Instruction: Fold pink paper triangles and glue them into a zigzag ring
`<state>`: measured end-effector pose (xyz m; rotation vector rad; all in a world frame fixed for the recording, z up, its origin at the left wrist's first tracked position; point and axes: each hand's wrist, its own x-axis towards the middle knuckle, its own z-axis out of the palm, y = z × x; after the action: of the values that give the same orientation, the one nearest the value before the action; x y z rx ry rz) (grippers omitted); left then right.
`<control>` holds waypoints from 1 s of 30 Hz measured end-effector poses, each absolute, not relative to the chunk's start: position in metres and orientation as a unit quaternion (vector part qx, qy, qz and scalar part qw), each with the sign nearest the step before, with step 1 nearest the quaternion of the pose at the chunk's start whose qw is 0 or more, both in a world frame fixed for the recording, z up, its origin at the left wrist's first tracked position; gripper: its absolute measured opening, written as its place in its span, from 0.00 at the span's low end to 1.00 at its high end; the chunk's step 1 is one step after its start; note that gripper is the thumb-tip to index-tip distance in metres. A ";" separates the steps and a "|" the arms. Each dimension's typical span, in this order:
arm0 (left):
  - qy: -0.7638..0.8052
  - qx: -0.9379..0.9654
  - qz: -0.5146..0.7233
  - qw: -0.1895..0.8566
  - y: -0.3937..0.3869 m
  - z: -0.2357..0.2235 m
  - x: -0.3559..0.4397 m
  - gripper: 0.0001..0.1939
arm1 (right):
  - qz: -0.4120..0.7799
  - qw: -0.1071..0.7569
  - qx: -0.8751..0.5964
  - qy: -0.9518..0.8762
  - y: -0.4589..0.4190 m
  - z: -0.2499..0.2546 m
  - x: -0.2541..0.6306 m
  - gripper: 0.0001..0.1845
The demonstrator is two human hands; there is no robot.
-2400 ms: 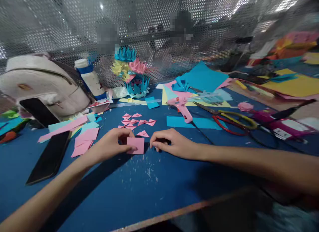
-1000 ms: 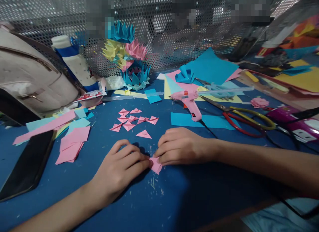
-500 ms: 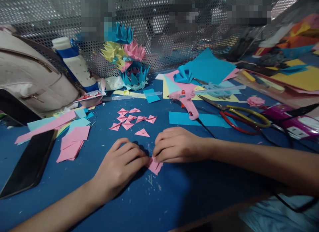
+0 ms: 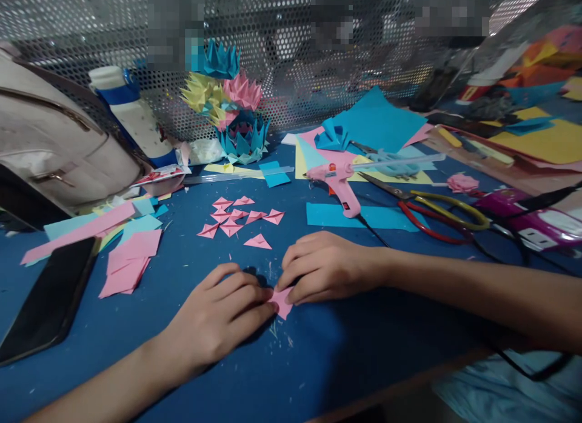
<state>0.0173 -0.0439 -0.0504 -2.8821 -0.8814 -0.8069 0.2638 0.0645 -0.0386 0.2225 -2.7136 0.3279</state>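
Note:
A small piece of pink paper (image 4: 282, 305) lies on the blue table top, partly covered by fingers. My left hand (image 4: 227, 311) grips its left edge, fingers bent and pressed close together. From the upper right, my right hand (image 4: 325, 266) pinches the same piece with its fingertips. Beyond the hands sit several folded pink paper triangles (image 4: 231, 226), with one triangle (image 4: 258, 242) nearer to me. Off to the left is a stack of pink paper squares (image 4: 128, 271).
A black phone (image 4: 54, 296) lies at left, near a beige bag (image 4: 54, 120) and a bottle (image 4: 131, 114). Behind stand paper flowers (image 4: 243, 135). A pink glue gun (image 4: 339, 186), red-and-yellow-handled scissors (image 4: 427, 211) and a blue paper strip (image 4: 364, 216) are beyond my right hand.
My left hand has moved slightly down and toward the right. My right fingertips have shifted on the pink paper, and its visible face now looks smoother. The view has shifted a little.

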 end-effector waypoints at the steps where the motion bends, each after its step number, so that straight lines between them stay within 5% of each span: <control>1: -0.282 -0.924 -0.260 0.010 -0.044 -0.051 0.018 0.17 | 0.121 0.199 0.081 -0.969 0.065 -0.039 0.264 0.11; 23: -0.262 -0.940 -0.213 0.055 -0.046 -0.035 0.018 0.15 | 0.121 0.175 0.082 -0.974 0.068 -0.039 0.265 0.09; 30: -0.299 -0.930 -0.194 0.092 -0.063 -0.035 0.025 0.21 | 0.123 0.178 0.080 -0.973 0.067 -0.038 0.264 0.11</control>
<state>0.0252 -0.0633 -0.0348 -2.7615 -0.8889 -0.5767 0.2641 0.0671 -0.0378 0.2259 -2.7533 0.3491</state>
